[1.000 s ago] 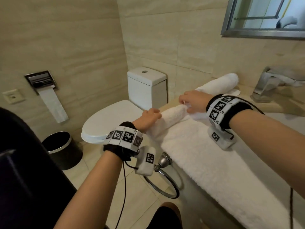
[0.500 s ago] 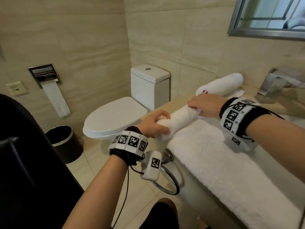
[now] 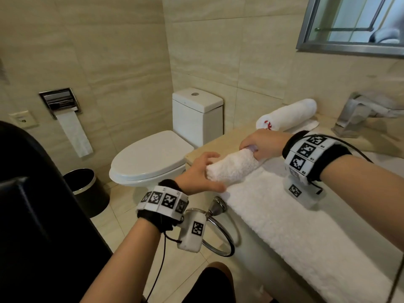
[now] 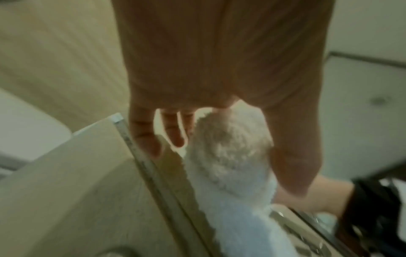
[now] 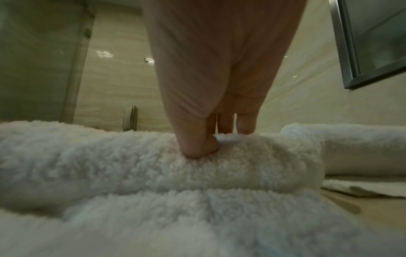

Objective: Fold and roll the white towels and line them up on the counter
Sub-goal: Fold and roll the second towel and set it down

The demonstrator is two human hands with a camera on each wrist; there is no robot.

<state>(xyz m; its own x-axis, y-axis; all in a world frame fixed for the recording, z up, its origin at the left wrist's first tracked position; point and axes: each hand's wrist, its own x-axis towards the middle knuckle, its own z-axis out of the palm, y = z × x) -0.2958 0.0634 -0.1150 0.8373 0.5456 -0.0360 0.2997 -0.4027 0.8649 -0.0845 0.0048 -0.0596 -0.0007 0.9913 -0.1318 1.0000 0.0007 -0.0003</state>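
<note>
A long white towel lies flat along the counter, its far end wound into a short roll. My left hand grips the roll's left end, fingers over the far side and thumb on the near side; the left wrist view shows the roll between them. My right hand holds the right end. In the right wrist view its thumb digs into the roll and its fingers reach over the top. A finished rolled towel with a red mark lies at the back.
A small flat cloth lies under the finished roll. A chrome faucet stands at the right, below a mirror. Left of the counter are a toilet and a black bin. A towel ring hangs from the counter front.
The roll has come toward me along the flat towel and grown thicker. Both hands moved nearer with it, staying at its two ends.
</note>
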